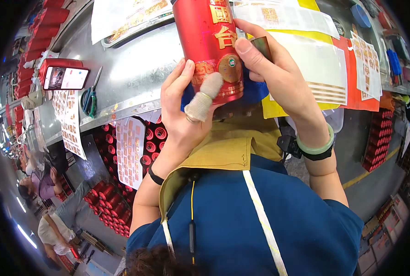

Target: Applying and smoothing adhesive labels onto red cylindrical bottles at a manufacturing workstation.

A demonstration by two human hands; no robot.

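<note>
A shiny red bottle [199, 43] with gold lettering and a round gold decal [230, 69] stands tilted between my hands, its top cut off by the frame edge. My left hand [186, 103] is closed round its lower left side; a beige cloth sleeve [199, 103] covers the thumb, which presses on the front. My right hand [278, 64] grips the bottle's right edge, thumb in front and fingers partly hidden behind. A small dark flat piece [262, 48] sits between that thumb and palm. Blue material [256, 91] shows beneath the bottle.
Left on the metal bench lie a phone [66, 78], scissors [89, 99] and decal sheets [67, 122]. To the right are striped decal sheets [327, 69] over yellow and red sheets. Stacked red bottles [108, 204] stand below the bench; two other people are at far left.
</note>
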